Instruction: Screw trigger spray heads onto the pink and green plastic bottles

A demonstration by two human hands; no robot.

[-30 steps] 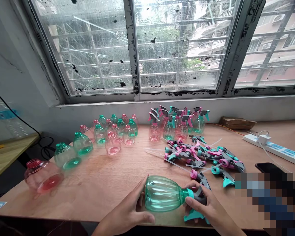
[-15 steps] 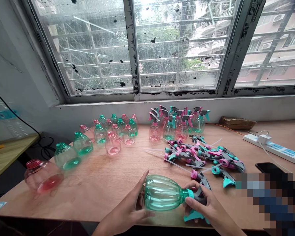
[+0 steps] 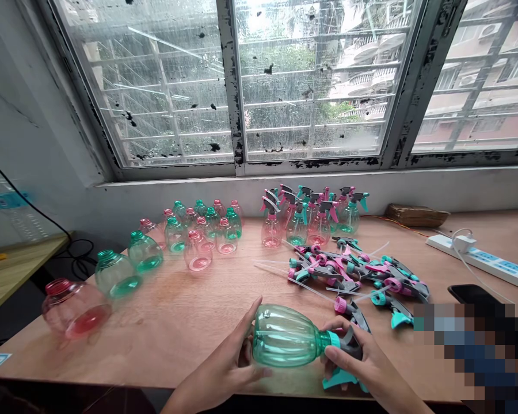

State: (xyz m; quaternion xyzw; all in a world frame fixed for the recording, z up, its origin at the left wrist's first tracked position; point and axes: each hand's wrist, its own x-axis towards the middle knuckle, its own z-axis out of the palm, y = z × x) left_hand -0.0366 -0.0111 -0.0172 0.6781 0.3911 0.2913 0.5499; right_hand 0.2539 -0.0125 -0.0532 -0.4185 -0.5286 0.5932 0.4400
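Green spray bottle (image 3: 285, 336), held sideways over the near part of the surface (image 3: 176, 322); right hand (image 3: 365, 353), grip closed around its trigger head (image 3: 335, 340); left hand (image 3: 229, 357), grip spread wide at the base, contact unclear. Beyond: heaped loose trigger sprayers (image 3: 328, 267).

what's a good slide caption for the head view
A green bottle held sideways, left hand at its base, right hand gripping its spray head, near a pile of loose spray heads.

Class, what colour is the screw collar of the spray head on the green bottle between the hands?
The screw collar is turquoise, clearest in the head view.
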